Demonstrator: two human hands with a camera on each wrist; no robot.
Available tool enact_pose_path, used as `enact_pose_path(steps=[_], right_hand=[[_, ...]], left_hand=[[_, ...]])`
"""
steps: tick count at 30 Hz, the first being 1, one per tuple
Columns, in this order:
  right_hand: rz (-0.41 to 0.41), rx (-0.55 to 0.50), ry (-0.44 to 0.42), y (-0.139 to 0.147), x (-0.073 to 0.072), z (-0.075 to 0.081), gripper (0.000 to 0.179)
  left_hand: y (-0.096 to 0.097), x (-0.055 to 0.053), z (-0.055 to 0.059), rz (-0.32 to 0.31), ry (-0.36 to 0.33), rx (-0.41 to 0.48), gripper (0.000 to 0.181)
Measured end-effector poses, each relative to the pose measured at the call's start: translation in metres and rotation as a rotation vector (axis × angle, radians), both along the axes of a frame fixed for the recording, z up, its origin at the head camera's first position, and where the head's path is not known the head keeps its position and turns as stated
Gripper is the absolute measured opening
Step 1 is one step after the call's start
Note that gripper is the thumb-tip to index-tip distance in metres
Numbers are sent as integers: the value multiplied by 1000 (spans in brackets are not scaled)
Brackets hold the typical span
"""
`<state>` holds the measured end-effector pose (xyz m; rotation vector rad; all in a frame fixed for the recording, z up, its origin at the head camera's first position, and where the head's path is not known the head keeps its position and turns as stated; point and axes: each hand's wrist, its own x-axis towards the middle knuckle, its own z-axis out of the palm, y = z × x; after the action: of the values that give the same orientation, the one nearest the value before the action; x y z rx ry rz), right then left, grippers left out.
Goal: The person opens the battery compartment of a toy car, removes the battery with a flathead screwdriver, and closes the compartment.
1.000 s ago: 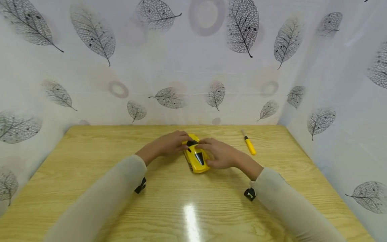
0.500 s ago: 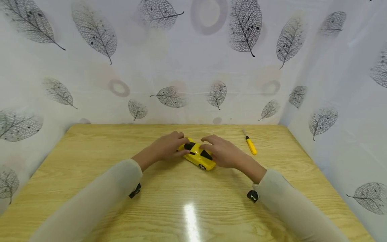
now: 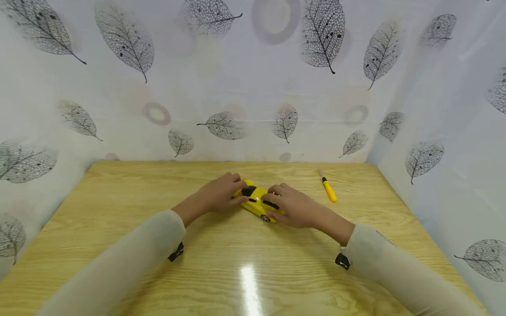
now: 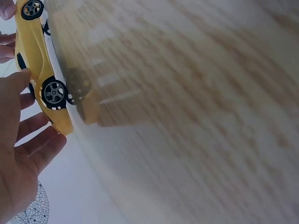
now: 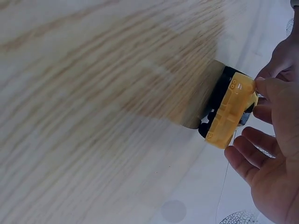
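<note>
A yellow toy car (image 3: 257, 194) with black windows stands slantwise on the table between both hands. My left hand (image 3: 217, 193) holds its far left end, thumb along the near side and fingers over the top and far side. In the left wrist view the toy car (image 4: 36, 51) shows its side and spoked wheels low over the tabletop. My right hand (image 3: 296, 206) grips the other end, with the thumb beside the near wheel. The right wrist view shows the yellow end face of the toy car (image 5: 231, 112) between thumb and fingers.
A screwdriver (image 3: 329, 191) with a yellow handle lies to the right, towards the back of the wooden table (image 3: 213, 272). Leaf-patterned sheeting (image 3: 245, 87) hangs behind the table and along both sides.
The toy car has turned, its near end swinging right to lie more slantwise. My right hand lifted its fingers a little, then came back round the near end. The left hand stayed at the far end.
</note>
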<state>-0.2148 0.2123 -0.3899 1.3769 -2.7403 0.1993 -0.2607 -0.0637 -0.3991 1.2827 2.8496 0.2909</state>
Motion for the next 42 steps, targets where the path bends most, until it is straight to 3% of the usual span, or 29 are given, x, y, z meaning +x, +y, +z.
enact_pose_path(steps=[4, 9, 13, 17, 22, 28, 32, 42], right_hand=[[30, -22, -17, -1, 6, 9, 39], [68, 4, -25, 6, 6, 14, 39], [91, 0, -49, 16, 2, 13, 38], [111, -19, -70, 21, 0, 8, 39], [126, -33, -75, 21, -2, 4, 50], [113, -8, -96, 23, -2, 3, 61], [102, 9, -102, 24, -4, 3, 64], [106, 8, -117, 23, -1, 4, 63]], left_hand=[[0, 10, 6, 17, 17, -19, 41], [9, 35, 7, 116, 42, -68, 34], [16, 56, 6, 155, 60, -116, 34], [18, 66, 5, 174, 80, -145, 41], [9, 65, 4, 146, 66, -96, 44], [-6, 53, 2, -2, -22, -6, 52], [-13, 44, -2, -74, -32, 25, 55], [-21, 39, -5, -139, -21, 103, 51]])
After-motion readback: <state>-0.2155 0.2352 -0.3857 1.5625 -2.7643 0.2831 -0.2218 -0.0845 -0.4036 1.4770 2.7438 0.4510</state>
